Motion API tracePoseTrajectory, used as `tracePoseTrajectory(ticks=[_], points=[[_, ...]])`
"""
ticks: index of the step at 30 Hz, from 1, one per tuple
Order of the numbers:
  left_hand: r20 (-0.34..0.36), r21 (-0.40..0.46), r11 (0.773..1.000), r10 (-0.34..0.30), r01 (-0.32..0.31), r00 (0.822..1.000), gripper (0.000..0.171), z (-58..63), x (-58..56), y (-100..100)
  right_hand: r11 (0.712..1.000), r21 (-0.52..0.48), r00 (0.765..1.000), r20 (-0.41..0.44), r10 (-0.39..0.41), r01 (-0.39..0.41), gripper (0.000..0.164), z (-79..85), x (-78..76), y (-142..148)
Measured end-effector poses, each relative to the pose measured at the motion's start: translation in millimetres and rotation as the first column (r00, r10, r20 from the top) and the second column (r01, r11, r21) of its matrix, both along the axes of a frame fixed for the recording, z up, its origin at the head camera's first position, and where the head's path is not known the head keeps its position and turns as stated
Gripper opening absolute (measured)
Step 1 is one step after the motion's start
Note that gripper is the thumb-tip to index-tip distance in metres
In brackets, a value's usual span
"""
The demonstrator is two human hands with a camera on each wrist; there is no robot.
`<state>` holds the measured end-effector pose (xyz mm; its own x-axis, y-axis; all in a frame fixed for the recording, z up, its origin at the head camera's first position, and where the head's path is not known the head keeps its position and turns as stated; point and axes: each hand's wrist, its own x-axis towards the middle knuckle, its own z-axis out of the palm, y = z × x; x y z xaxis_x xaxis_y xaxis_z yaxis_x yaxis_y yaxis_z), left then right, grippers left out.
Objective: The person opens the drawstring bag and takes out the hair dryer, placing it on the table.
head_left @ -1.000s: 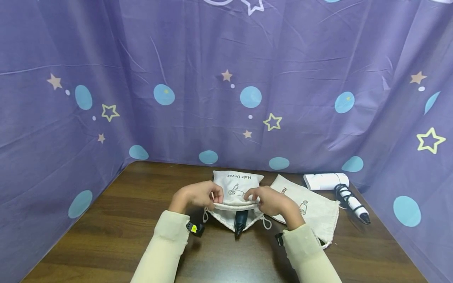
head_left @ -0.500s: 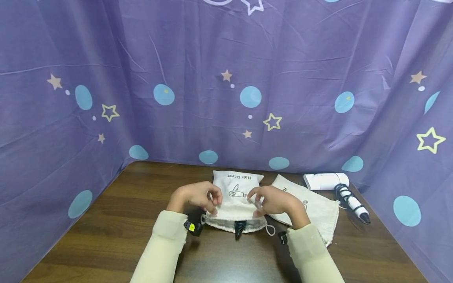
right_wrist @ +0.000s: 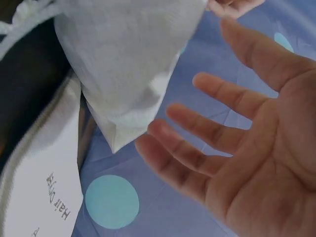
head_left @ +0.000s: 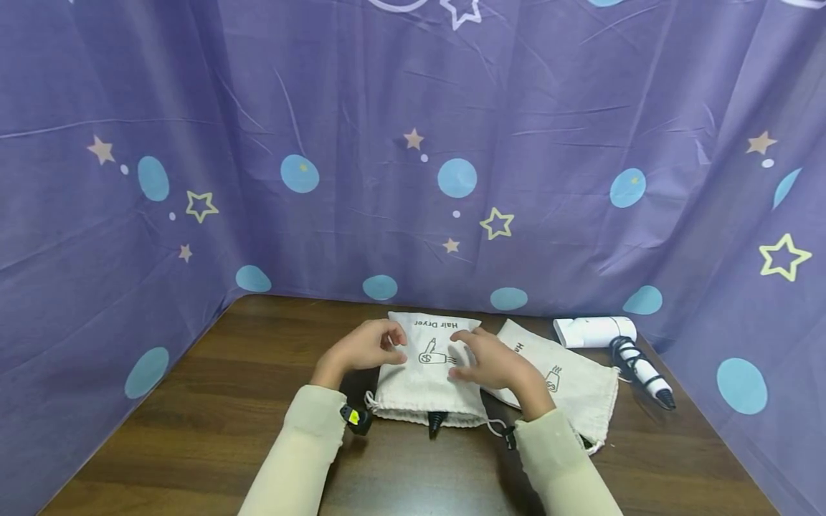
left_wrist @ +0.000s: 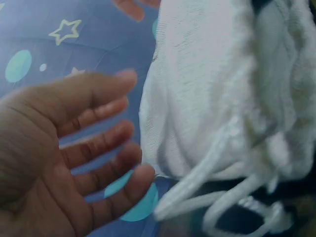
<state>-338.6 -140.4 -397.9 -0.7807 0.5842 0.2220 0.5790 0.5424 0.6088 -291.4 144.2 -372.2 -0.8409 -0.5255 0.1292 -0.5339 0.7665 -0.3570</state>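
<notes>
A white drawstring pouch (head_left: 419, 390) printed "Hair Dryer" lies on the table, its mouth toward me. From that mouth pokes the ribbed black tip of a cord sleeve (head_left: 436, 423); whatever else is inside stays hidden. My left hand (head_left: 369, 349) hovers at the pouch's left side, fingers loosely spread and holding nothing, as the left wrist view also shows beside the white drawstring (left_wrist: 187, 197). Over the pouch's right side is my right hand (head_left: 493, 362), relaxed and holding nothing; in the right wrist view its fingertips (right_wrist: 158, 129) come right up to the cloth.
A second "Hair Dryer" pouch (head_left: 581, 390) lies to the right, partly behind my right hand. Beyond it, at the far right, is a white hair dryer (head_left: 594, 332) with a black cord (head_left: 626, 349) wound round its handle. A purple curtain (head_left: 387, 215) closes off the back of the table.
Both hands have let go of the pouch's rim and lifted off it. The upper flap has come down toward me, covering most of the black handle.
</notes>
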Motion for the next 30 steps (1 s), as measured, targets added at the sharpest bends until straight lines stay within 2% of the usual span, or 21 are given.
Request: tracePoseTrajectory(ticks=[4, 12, 23, 30], points=[[-0.044, -0.014, 0.999, 0.05, -0.051, 0.998, 0.026, -7.7, -5.1, 4, 0.999, 0.035, 0.999, -0.005, -0.041, 0.041, 0.062, -5.4, 0.4, -8], [-0.048, -0.06, 0.985, 0.157, -0.16, 0.986, 0.031, -22.0, -8.1, 12, 0.993, 0.079, 0.994, 0.061, -0.09, 0.085, 0.066, -14.7, 1.9, -15], [-0.054, -0.057, 0.981, 0.182, -0.185, 0.982, 0.038, -25.9, -7.6, 13, 0.994, 0.094, 0.995, 0.07, -0.069, 0.062, 0.067, -20.4, 1.8, -20], [-0.04, -0.051, 0.974, 0.22, -0.222, 0.975, 0.05, -29.1, -7.3, 14, 0.993, 0.103, 0.993, 0.095, -0.072, 0.062, 0.07, -21.5, 2.1, -25]])
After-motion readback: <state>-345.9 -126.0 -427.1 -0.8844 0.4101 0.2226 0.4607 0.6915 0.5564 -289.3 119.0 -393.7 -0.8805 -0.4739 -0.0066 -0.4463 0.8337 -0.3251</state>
